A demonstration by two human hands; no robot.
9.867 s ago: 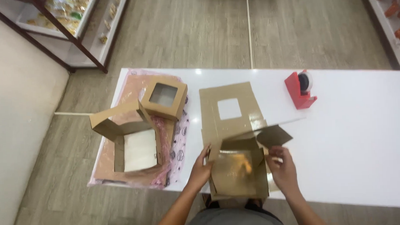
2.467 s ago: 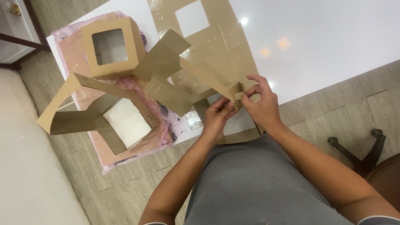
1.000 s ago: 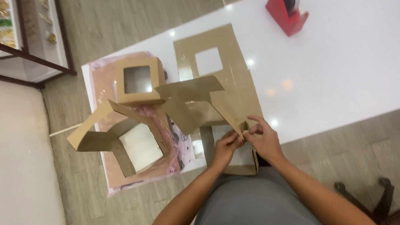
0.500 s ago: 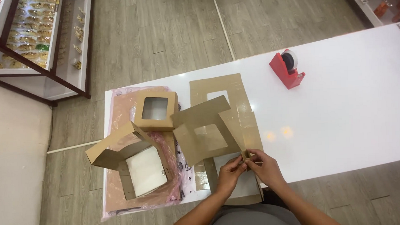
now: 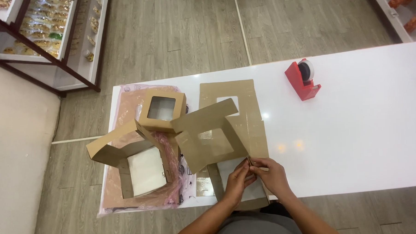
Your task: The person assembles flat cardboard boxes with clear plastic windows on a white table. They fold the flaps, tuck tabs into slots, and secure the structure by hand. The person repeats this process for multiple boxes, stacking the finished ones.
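Cardboard box blank (image 5: 218,139): light, stiff, creased. My left hand (image 5: 238,178) and right hand (image 5: 271,175) pinch its corner flap, the best hold.

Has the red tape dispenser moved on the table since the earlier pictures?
No. The red tape dispenser sits near the white table's far edge, right of the flat cardboard sheet, as before; only the camera shifted.

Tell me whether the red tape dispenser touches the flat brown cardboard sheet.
Apart. The head view shows bare white table between the red tape dispenser and the flat brown cardboard sheet.
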